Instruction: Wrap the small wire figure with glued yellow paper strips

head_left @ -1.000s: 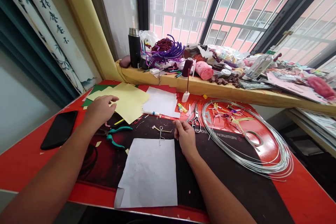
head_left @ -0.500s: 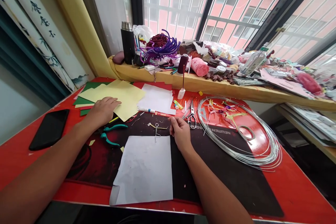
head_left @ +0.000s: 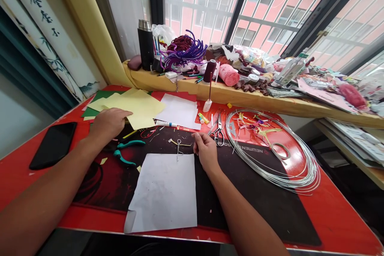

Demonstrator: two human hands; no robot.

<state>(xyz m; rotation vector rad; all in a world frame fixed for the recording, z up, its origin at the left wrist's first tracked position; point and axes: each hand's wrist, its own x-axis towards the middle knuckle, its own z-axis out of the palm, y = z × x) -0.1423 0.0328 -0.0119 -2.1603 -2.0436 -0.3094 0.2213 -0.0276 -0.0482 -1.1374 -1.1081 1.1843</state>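
Observation:
My left hand [head_left: 108, 123] rests on the near edge of a stack of pale yellow paper [head_left: 138, 106], fingers pinching a sheet. Green-handled pliers [head_left: 126, 153] lie just below that hand. My right hand [head_left: 205, 153] sits loosely curled on the black mat, beside a small twisted wire figure [head_left: 179, 146] that it holds by one end. A white sheet [head_left: 165, 192] lies in front of me between both arms.
A black phone [head_left: 52, 144] lies at the left. Scissors [head_left: 218, 130], a coil of wire [head_left: 270, 148], a tape ring [head_left: 280, 151] and white paper [head_left: 180, 112] sit on the red table. The window ledge holds a flask [head_left: 145, 44], yarn and clutter.
My left hand has slid back toward me along the yellow paper, drawing a sheet with it. My right hand has stayed in place by the wire figure.

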